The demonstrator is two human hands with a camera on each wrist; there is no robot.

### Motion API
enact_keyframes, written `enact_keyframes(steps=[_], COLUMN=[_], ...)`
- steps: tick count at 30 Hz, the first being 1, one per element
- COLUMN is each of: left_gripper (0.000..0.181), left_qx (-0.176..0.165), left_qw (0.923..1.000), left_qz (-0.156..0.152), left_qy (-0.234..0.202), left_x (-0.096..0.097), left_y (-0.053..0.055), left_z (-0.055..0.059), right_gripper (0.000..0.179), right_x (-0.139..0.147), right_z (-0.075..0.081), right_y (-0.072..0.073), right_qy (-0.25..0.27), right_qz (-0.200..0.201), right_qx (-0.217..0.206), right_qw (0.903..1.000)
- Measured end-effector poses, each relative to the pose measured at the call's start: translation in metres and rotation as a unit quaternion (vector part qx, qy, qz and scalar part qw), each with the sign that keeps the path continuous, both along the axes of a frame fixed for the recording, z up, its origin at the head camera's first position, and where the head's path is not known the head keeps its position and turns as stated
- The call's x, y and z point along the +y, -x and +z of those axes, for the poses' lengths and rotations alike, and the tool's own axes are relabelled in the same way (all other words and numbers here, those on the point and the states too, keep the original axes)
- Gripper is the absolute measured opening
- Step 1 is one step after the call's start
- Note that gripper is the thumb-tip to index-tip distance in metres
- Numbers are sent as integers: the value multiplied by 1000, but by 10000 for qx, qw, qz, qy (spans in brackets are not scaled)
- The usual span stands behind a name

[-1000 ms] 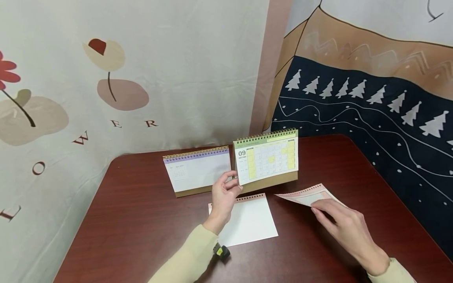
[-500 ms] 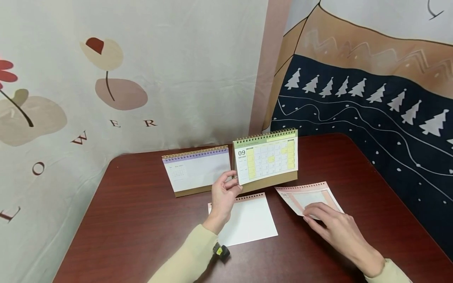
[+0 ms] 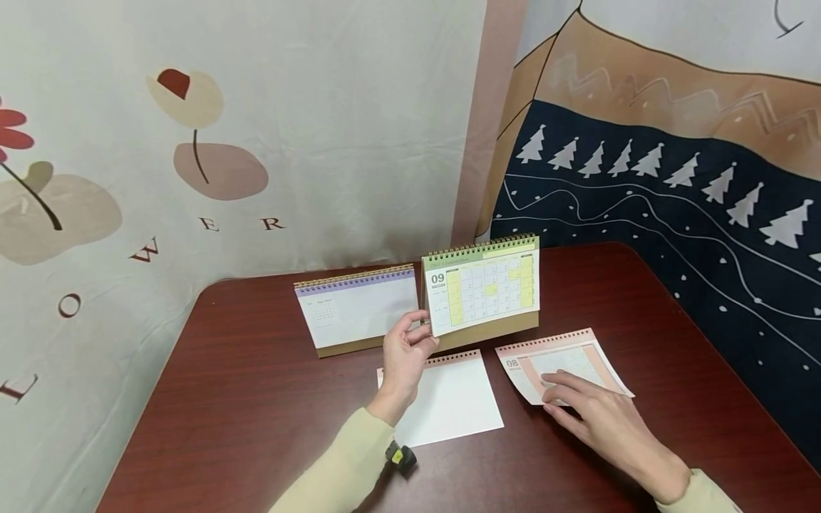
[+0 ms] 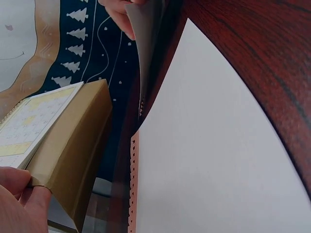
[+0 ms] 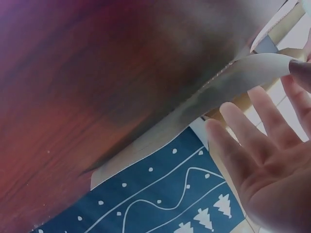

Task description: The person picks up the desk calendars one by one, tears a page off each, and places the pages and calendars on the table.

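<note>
My left hand [image 3: 405, 360] pinches the lower left edge of a green-topped desk calendar [image 3: 490, 281], which stands upright showing page 09. In the left wrist view, thumb and fingers grip its brown cardboard stand [image 4: 73, 155]. At the right, my right hand [image 3: 603, 420] holds the near edge of a loose pink-topped calendar page [image 3: 580, 350] marked 08, its fingers over the printed side. The right wrist view has this page [image 5: 194, 104] bowed, its edge at the thumb. Between the hands a second loose page [image 3: 452, 399] lies blank side up, a pink punched strip along its top.
A purple-topped desk calendar [image 3: 359, 310] stands just left of the green one. Both are near the back of the dark red wooden table [image 3: 244, 399], in front of the printed curtains [image 3: 359, 142]. A small black device [image 3: 402, 457] hangs at my left sleeve.
The pink 08 page has come down flatter onto the table, its printed face now turned up. My right hand has shifted slightly left and toward me with it; my left hand stays still.
</note>
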State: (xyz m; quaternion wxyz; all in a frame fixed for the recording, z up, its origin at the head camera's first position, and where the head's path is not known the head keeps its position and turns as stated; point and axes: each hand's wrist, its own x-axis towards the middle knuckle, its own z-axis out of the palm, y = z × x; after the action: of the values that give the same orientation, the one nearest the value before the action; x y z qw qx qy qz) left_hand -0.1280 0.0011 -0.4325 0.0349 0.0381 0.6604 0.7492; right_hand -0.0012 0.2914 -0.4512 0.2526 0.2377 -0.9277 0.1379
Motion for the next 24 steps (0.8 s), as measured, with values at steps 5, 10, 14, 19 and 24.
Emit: enact_keyframes(steps=[5,10,14,19,24], left_gripper=[44,44,45,45,45], left_qx=[18,44,61,6,-20], left_qw=[10000,10000,10000,10000,10000], left_qz=[13,24,31,41,33], left_qy=[31,49,51,28,24], left_x=[0,0,0,0,0], left_y=[-1,-2,-3,-1,-1], left_z=[0,0,1,0,1], right_gripper=[14,30,32,30,33], right_x=[0,-3,-4,-6,-5], right_z=[-1,-1,-1,-2,-3], right_y=[-1,-2,-2,-3,-4], right_qy=[-105,-232,-314,-487,-598], right_qz=[44,-37,-70,-129,-86], right_qx=[-358,-658,-788,-875,-809], right_qw=[9993,9976,9964,9949,9949])
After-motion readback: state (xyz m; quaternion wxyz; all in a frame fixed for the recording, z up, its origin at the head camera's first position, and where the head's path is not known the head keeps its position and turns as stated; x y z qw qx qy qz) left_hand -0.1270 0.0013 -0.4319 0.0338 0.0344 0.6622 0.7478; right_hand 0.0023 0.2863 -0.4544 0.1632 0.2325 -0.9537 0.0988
